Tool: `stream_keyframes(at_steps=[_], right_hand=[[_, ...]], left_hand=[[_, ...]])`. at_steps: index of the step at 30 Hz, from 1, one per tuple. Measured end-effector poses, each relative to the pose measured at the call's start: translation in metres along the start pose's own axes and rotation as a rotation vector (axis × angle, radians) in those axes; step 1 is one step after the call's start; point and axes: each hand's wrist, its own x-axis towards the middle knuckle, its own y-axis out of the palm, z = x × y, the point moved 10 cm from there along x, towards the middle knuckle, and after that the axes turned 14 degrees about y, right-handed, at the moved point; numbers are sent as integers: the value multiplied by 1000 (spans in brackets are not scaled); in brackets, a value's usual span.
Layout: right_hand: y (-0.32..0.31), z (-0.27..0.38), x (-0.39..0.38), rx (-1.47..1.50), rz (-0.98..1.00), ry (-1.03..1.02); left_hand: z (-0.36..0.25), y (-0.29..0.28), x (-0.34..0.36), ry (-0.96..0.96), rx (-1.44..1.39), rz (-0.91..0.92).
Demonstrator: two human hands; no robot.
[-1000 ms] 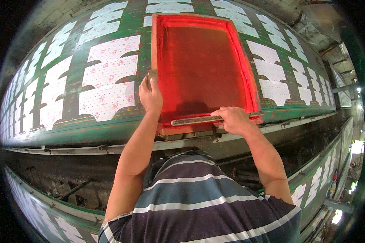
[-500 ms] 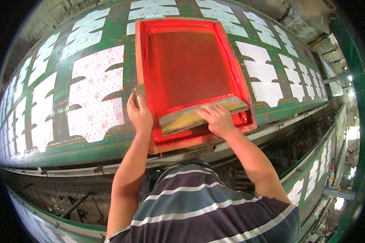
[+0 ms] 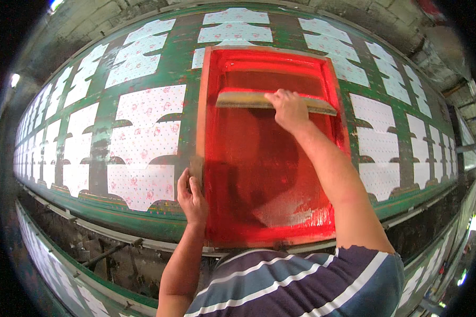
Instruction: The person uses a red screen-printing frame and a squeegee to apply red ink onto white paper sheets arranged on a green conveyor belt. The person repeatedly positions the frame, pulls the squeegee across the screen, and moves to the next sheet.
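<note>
A wooden-edged printing screen, coated in red ink, lies on the long green table. My right hand is closed over the top edge of a wide squeegee, whose wooden face is yellowish and stained. The squeegee spans the screen crosswise in its far part, with wet red ink along its far side. Beside the screen's left rail, my left hand holds on at a dark patch of the rail, its fingers pointing away from me. Part of its grip is hidden.
White cut fabric pieces with small coloured prints lie in rows on the green table, left, right and beyond the screen. A metal rail runs along the near edge. Another table with fabric pieces stands at the lower left.
My right hand has pushed the squeegee from the near end of the screen to its far part. The left hand stays at the left rail. The view has shifted.
</note>
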Motion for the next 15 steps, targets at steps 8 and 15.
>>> stream_keyframes(at_steps=[8, 15], right_hand=[[41, -58, 137, -27, 246, 110], [44, -66, 170, 40, 81, 167]], left_hand=[[9, -3, -5, 13, 81, -21], [-3, -3, -3, 60, 145, 22]])
